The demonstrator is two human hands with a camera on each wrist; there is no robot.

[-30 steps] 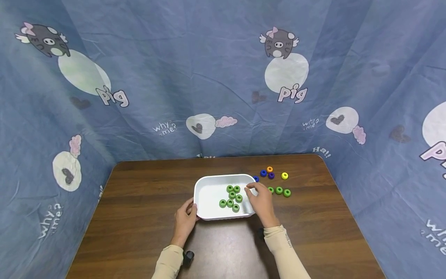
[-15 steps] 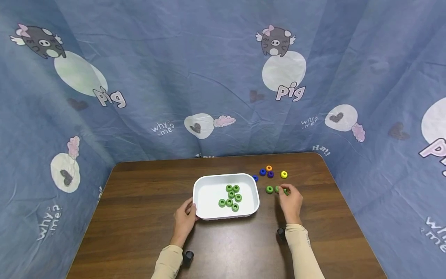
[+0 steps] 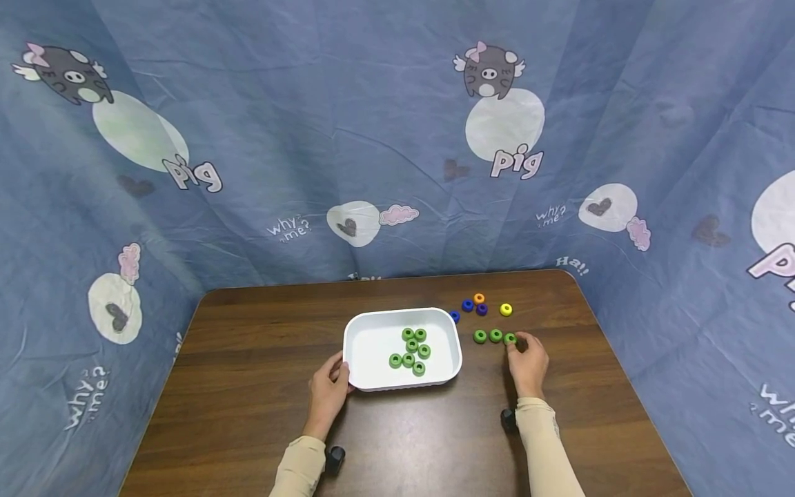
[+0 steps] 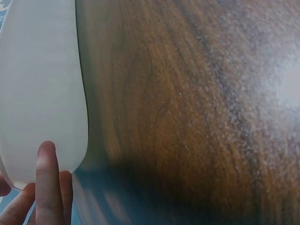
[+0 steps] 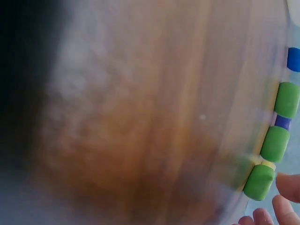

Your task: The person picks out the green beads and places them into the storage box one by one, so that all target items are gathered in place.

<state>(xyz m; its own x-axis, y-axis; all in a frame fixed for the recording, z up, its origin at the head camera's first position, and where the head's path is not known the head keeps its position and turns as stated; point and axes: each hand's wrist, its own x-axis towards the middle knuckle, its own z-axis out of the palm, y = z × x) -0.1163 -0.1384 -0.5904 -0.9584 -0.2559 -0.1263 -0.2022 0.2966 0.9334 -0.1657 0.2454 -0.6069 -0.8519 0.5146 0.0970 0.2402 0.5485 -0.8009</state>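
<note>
In the head view my left hand holds the near left corner of a white tray, thumb at the rim and fingertips beneath. The left wrist view shows its fingers against the tray's wall. Several green beads with holes lie inside the tray. Right of it, three green beads stand in a row on the table. My right hand is at the rightmost green bead, thumb and index finger beside it. In the right wrist view, the thumb is close against that bead's side.
Behind the row lie blue beads, a purple bead, an orange bead and a yellow bead. One blue bead sits right by the tray's far right corner. The wooden table meets a blue patterned curtain.
My right hand has moved right from over the tray, past the middle green bead, to the rightmost one. My left hand stays at the tray's corner.
</note>
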